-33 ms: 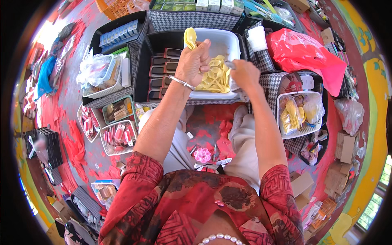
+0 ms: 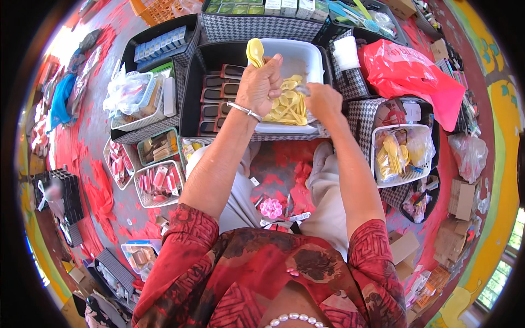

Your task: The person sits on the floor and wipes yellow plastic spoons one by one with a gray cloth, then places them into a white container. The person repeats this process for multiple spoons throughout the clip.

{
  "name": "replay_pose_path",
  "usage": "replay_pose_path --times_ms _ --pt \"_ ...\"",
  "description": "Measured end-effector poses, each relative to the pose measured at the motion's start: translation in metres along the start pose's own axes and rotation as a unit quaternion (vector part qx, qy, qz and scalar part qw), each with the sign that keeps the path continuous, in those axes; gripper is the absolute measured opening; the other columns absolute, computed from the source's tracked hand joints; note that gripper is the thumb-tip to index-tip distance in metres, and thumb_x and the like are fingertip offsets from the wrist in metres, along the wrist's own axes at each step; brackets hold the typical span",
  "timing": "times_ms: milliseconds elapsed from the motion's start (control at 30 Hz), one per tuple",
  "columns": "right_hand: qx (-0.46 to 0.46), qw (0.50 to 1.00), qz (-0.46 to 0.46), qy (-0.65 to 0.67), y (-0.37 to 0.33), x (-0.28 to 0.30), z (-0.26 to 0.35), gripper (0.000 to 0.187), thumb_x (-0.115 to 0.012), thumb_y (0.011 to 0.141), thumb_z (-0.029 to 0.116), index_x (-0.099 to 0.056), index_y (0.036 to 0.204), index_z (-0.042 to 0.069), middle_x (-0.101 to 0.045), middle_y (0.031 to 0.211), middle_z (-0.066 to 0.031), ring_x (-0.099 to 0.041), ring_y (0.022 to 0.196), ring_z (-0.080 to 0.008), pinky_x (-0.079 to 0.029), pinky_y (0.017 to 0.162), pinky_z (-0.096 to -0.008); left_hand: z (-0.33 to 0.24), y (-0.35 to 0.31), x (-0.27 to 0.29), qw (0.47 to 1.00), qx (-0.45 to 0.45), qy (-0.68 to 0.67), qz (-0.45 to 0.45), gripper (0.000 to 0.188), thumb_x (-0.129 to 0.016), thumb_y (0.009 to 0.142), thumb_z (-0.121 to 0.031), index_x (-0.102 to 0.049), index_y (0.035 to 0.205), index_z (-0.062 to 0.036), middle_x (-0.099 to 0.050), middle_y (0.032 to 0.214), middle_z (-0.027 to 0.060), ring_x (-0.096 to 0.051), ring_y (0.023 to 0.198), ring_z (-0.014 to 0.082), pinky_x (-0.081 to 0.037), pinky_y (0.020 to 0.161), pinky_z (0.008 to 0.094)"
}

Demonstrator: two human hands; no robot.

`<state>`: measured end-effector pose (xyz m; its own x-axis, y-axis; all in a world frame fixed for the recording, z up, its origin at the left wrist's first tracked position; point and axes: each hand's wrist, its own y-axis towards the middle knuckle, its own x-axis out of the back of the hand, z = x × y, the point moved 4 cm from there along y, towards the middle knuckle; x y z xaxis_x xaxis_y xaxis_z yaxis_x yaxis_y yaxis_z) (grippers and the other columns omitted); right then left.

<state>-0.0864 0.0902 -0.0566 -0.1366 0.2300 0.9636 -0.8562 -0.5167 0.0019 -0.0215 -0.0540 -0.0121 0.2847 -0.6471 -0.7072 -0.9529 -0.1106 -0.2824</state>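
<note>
My left hand (image 2: 261, 82) is closed round a bundle of pale yellow plastic spoons (image 2: 255, 53), their bowls pointing up. It hovers over the left rim of a white tub (image 2: 314, 52). Inside the tub lies a heap of loose yellow spoons (image 2: 289, 104). Over the tub's right side, my right hand (image 2: 324, 102) has its fingers curled round a crumpled greyish-white cloth (image 2: 321, 128), partly hidden by the hand. The tub sits in a black bin (image 2: 191, 87), beside stacked dark items with red edges (image 2: 212, 94).
Right of the bin are a red plastic bag (image 2: 407, 76) and a white basket (image 2: 402, 176) holding bagged yellow spoons. On the left stand a basket of red packets (image 2: 160, 183) and a bin of blue boxes (image 2: 161, 45). Bins of boxed goods (image 2: 260, 24) line the far side.
My right hand has shifted slightly left, closer to the spoon heap, with the cloth. My left hand stays nearly where it was, still gripping the spoons.
</note>
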Motion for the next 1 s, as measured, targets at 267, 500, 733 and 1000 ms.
replay_pose_path --times_ms 267,500,733,1000 --pt "0.129 0.981 0.093 -0.115 0.005 -0.101 0.004 0.014 -0.054 0.074 0.01 -0.064 0.084 0.013 -0.064 0.074 -0.0146 -0.064 0.07 -0.0294 -0.049 0.058 -0.0405 -0.007 -0.004 0.009 0.997 0.037 -0.053 -0.043 0.018 -0.046 0.093 -0.022 -0.05 0.089 -0.0045 -0.023 0.051 -0.0077 -0.021 0.042 0.0039 -0.018 0.037 0.0195" --pt "0.114 0.991 0.057 -0.027 0.01 -0.062 -0.008 0.013 -0.055 0.075 0.017 -0.063 0.08 0.008 -0.064 0.078 -0.0141 -0.063 0.075 -0.0318 -0.05 0.063 -0.0427 0.005 0.009 0.026 0.996 0.022 -0.061 -0.053 0.018 -0.045 0.092 -0.021 -0.053 0.088 -0.0057 -0.026 0.052 -0.0082 -0.024 0.043 0.003 -0.019 0.038 0.0196" --pt "0.084 0.994 -0.068 0.01 -0.011 0.06 0.017 0.018 -0.059 0.075 0.011 -0.057 0.093 0.007 -0.054 0.09 -0.0134 -0.057 0.08 -0.0348 -0.044 0.067 -0.0448 0.031 0.012 0.018 0.96 0.072 0.24 -0.125 0.021 -0.06 0.082 -0.027 -0.064 0.076 -0.007 -0.048 0.053 -0.0017 -0.037 0.037 0.0069 -0.027 0.034 0.0235" --pt "0.106 0.991 -0.06 -0.057 -0.033 0.073 0.04 0.01 -0.053 0.078 0.006 -0.058 0.087 0.003 -0.052 0.086 -0.0144 -0.058 0.07 -0.0347 -0.043 0.061 -0.0454 0.026 0.007 -0.001 0.868 -0.096 0.486 -0.004 0.032 -0.068 0.075 -0.03 -0.061 0.065 0.0001 -0.059 0.057 0.007 -0.056 0.05 0.0131 -0.045 0.05 0.0289"
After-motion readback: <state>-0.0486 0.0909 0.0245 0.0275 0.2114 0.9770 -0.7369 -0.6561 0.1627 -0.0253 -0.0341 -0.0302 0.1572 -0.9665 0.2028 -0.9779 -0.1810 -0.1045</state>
